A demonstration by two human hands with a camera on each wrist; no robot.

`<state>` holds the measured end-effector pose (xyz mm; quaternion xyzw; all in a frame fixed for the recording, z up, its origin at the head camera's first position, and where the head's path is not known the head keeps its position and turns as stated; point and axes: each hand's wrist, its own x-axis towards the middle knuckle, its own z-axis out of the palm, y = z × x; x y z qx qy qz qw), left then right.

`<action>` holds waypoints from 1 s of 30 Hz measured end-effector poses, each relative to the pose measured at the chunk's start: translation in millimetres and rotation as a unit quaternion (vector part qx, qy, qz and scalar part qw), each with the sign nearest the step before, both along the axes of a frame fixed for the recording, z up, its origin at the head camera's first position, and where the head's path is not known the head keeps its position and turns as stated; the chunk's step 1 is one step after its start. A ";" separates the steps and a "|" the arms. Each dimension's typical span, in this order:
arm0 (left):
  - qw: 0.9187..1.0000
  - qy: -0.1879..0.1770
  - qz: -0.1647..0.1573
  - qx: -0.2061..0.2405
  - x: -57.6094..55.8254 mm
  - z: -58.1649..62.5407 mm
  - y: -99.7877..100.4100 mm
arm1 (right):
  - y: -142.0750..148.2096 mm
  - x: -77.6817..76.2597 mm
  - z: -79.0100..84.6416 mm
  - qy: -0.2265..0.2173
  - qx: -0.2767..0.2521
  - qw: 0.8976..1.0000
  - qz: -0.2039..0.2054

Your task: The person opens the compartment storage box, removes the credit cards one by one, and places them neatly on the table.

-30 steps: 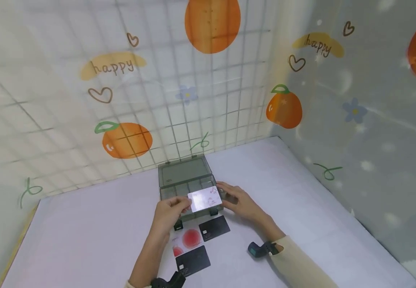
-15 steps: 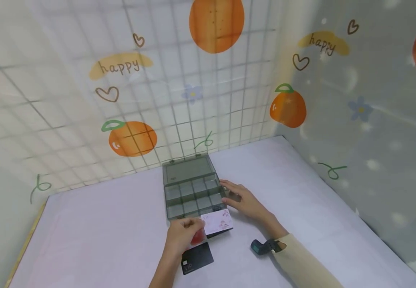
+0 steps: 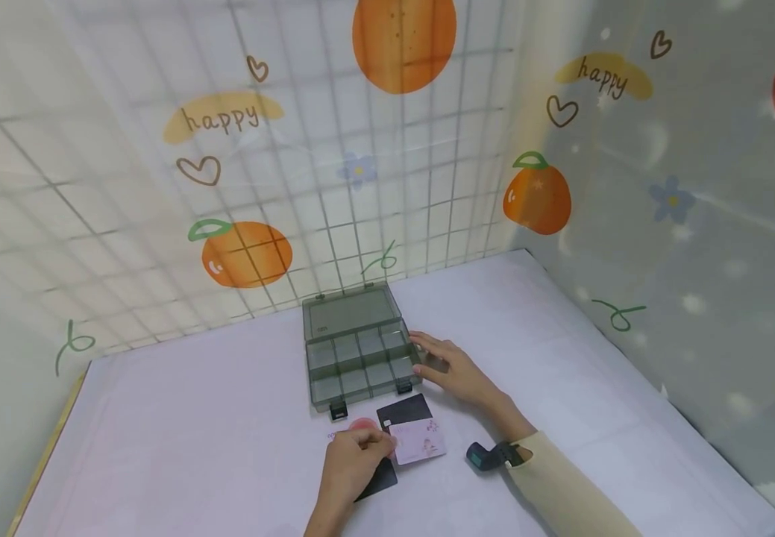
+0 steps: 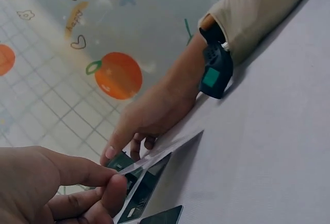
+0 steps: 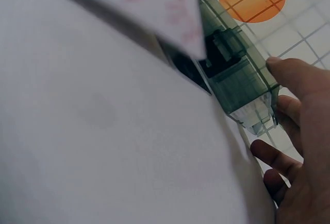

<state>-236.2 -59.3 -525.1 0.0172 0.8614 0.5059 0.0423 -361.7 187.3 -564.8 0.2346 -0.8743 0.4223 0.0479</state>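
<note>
My left hand (image 3: 353,456) pinches a pale pink card (image 3: 423,441) with printed flowers between thumb and fingers, in front of the box. The card is tilted close over the table in the left wrist view. Beneath it in the head view show a black card (image 3: 406,408), a white card with red circles (image 3: 362,424) and a second black card (image 3: 378,482), partly covered by my left hand. A grey-green clear divided box (image 3: 353,395) lies with its lid back. My right hand (image 3: 457,375) rests at the box's right side, thumb tip (image 5: 273,63) at its edge, other fingers loosely bent.
The white tabletop (image 3: 192,432) spreads on both sides of the box. Behind stands a curtain printed with oranges (image 3: 248,255) and a grid, and another printed wall (image 3: 696,246) rises at the right. Black wrist devices (image 3: 491,456) sit on the arms.
My left hand has carried the pink card from over the box toward me, past its front edge and over the cards on the table. My right hand has stayed at the box's side.
</note>
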 end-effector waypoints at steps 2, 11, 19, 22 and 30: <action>1.000 0.004 -0.004 -0.008 2.9 -0.7 0.5 | -0.3 0.5 0.1 0.000 -0.003 1.000 0.003; 0.999 0.022 -0.017 -0.043 9.7 -3.4 5.9 | 5.2 2.6 -1.1 0.001 -0.002 1.000 -0.007; 0.995 0.044 -0.004 -0.086 13.0 -3.7 9.3 | 4.3 2.0 -2.4 -0.003 -0.005 1.000 -0.002; 0.994 0.050 0.008 -0.093 14.1 -4.1 10.8 | 3.1 1.3 -2.4 -0.003 -0.004 1.000 0.000; 0.995 0.056 0.016 -0.084 13.7 -4.4 8.1 | 3.4 3.3 -1.7 0.001 0.000 1.000 0.000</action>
